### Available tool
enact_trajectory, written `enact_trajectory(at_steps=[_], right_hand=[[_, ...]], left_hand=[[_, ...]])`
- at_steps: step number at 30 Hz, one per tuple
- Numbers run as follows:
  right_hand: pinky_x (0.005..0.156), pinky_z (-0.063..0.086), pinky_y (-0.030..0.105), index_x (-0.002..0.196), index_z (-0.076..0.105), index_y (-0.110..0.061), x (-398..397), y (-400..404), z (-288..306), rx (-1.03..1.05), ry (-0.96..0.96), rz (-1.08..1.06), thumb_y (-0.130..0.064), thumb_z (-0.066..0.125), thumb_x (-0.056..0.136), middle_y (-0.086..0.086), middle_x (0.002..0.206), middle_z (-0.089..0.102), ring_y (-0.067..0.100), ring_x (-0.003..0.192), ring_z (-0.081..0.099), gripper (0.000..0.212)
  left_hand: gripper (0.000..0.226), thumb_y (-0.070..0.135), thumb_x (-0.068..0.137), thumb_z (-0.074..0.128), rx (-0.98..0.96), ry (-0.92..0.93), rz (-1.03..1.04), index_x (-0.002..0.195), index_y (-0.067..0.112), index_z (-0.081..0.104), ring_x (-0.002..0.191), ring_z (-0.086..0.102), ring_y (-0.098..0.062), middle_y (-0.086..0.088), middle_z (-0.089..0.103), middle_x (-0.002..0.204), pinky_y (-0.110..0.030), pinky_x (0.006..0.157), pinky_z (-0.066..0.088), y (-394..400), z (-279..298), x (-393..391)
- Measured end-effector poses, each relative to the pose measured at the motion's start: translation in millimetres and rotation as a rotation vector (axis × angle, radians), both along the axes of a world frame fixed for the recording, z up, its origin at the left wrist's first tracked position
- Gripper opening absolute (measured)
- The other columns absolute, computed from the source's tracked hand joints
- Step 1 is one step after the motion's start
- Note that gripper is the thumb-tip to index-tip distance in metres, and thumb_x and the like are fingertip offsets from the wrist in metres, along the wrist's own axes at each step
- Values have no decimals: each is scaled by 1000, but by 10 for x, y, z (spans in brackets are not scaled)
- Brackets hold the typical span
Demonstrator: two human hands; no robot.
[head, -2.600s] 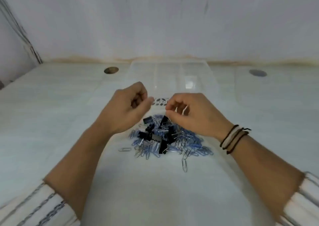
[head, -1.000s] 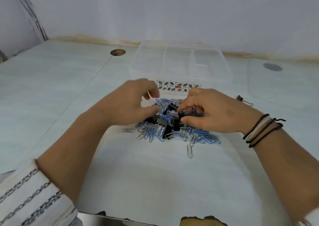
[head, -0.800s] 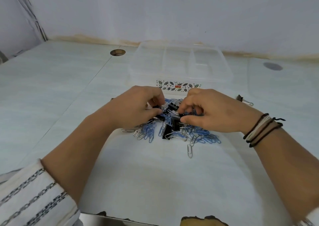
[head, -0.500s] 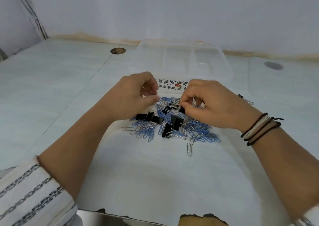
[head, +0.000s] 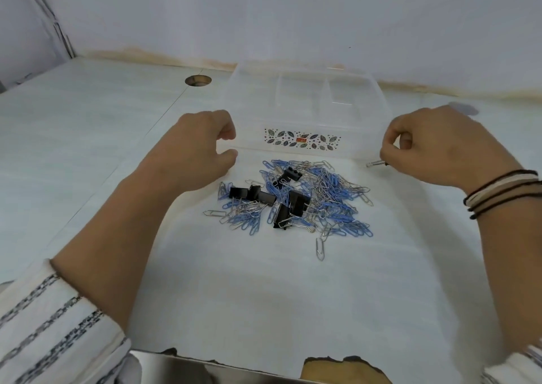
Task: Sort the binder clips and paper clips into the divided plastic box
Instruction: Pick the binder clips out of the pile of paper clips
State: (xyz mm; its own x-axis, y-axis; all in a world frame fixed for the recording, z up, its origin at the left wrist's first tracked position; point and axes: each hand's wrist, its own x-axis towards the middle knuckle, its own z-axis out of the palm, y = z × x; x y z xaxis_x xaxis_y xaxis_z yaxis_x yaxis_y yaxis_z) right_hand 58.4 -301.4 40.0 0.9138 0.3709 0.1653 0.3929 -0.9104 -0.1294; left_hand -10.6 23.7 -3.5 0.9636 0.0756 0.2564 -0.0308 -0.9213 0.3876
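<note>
Black binder clip (head: 381,163) pinched by right hand (head: 434,146) beside box (head: 305,102); left hand (head: 199,146) loosely curled, empty.

You're at an office-type desk (head: 88,137) w/ cable hole (head: 198,80), plain white wall (head: 293,11) behind; room type otherwise unclear.
</note>
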Motion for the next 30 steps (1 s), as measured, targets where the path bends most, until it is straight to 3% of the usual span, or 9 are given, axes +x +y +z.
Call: enact_trajectory(at_steps=[4,6,10,15,21,25,28,30], right_hand=[[58,45,19,90,74,-31,-161,256,8,236,104,328,-34,72,84,-8,63,65,7,51,53,7],[53,39,13,99,74,-33,-269,401,-53,259,232,472,-42,77,82,-7,70,66,5,48,49,19],[59,38,12,108,71,-35,-321,605,-251,107,258,547,-60,78,75,-8,87,64,-6,66,54,41],[64,37,5,98,71,-25,-341,673,-294,121,245,612,-46,81,80,-15,84,57,-16,72,54,29],[58,43,10,89,65,-26,-329,645,-287,151,330,586,-35,80,84,-31,68,61,2,60,56,18],[65,53,19,87,66,-24,-295,590,-264,279,418,586,-25,80,85,-13,73,65,3,65,61,15],[69,55,22,86,67,-24,-162,412,-143,334,298,510,-21,80,84,-10,74,68,4,68,65,14],[68,53,23,82,65,-25,-50,240,-79,271,172,386,-21,80,83,-9,73,68,5,67,64,15]], left_hand=[[18,24,87,75,-154,122,-254,102,29,67,95,64,-2,12,71,100,-20,81,52,-104,119,-99],[22,30,84,80,-154,229,-319,102,34,67,97,63,1,14,71,100,-20,83,51,-96,143,-142],[29,37,81,83,-97,316,-281,104,39,68,94,60,3,16,68,99,-21,82,49,5,130,-162],[23,40,78,84,-55,363,-286,99,38,74,89,63,0,13,70,94,-21,77,49,-34,107,-155],[10,35,79,84,-76,362,-305,86,37,76,82,67,1,15,75,80,-20,72,45,-51,123,-154],[14,23,80,83,-201,266,-291,88,31,74,82,70,-2,13,76,82,-28,79,54,-57,173,-160],[21,18,80,78,-247,156,-201,94,32,71,88,71,-6,11,75,90,-35,83,58,20,179,-139],[24,13,80,72,-119,82,-134,98,28,68,93,69,-10,10,71,96,-31,80,55,79,132,-102]])
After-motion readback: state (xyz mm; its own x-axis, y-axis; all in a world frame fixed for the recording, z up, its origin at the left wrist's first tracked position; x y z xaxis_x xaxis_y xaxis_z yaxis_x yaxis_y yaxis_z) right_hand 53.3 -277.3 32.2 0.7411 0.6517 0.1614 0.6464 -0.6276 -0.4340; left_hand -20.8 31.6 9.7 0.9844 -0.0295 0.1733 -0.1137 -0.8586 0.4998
